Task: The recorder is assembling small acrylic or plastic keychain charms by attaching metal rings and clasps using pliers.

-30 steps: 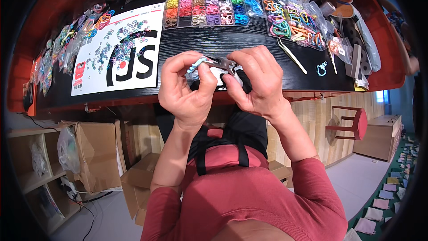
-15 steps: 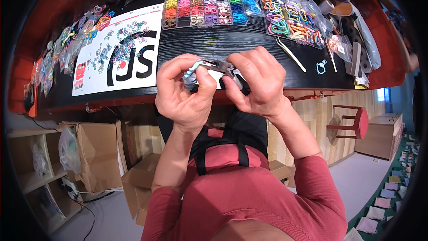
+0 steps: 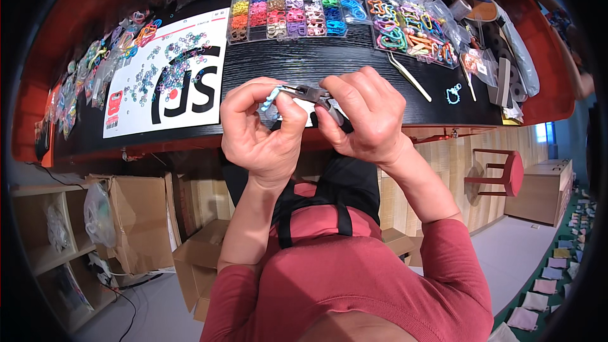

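My left hand is closed, its thumb and forefinger pinching a small light-blue piece whose kind I cannot make out. Small metal pliers sit in my right hand, with fingers and thumb around the handles. Their jaws point left and reach to the left fingertips, beside the blue piece. Whether the jaws grip anything is too small to tell. Both hands are held above the table's near edge, close together.
A white sheet with many small rings lies at left. Sorted colourful clips fill a divided box; another box holds bright pieces. Tweezers and a pale-blue cat-shaped outline lie to the right. Bagged pieces crowd the far left.
My hands stay almost in place. The light-blue piece and the pliers' jaws have shifted very slightly, and the whole table view has moved a little to the left.
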Available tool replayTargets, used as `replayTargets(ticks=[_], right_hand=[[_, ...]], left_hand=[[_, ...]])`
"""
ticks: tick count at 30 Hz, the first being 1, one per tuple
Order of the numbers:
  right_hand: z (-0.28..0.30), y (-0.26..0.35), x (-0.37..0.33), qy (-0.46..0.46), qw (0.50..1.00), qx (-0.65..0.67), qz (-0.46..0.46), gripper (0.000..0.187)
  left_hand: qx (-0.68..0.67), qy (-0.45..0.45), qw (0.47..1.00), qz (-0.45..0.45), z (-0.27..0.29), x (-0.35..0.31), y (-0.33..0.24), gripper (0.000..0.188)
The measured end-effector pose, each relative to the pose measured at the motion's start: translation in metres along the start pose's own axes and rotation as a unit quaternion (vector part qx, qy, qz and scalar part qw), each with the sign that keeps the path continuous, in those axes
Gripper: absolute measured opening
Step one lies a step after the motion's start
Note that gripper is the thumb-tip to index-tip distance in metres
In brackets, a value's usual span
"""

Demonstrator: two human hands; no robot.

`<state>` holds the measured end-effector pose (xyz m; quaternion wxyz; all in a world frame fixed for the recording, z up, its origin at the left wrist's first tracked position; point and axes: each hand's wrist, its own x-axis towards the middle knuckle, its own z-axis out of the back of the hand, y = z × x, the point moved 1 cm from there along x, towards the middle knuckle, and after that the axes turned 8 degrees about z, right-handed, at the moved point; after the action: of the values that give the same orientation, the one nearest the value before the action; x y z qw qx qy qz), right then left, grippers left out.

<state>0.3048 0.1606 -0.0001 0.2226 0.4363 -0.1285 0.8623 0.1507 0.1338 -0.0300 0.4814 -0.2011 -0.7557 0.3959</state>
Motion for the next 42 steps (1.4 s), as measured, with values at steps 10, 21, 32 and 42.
replayTargets(ticks=[10,21,32,42], right_hand=[[0.000,-0.002,-0.002,0.000,1.000,-0.007,0.002,0.034],[-0.007,-0.004,-0.008,0.015,1.000,-0.010,-0.022,0.027],[-0.009,-0.001,-0.019,0.023,0.970,0.151,-0.189,0.017],[-0.002,0.004,-0.013,0.028,0.946,0.198,-0.254,0.021]], left_hand=[[0.000,0.000,1.000,0.018,-0.003,-0.001,0.000,0.027],[0.033,-0.017,0.998,0.046,-0.008,-0.001,0.013,0.024],[0.156,0.006,0.987,0.048,-0.005,0.004,0.015,0.024],[0.089,-0.002,0.992,0.088,-0.009,0.007,0.007,0.019]])
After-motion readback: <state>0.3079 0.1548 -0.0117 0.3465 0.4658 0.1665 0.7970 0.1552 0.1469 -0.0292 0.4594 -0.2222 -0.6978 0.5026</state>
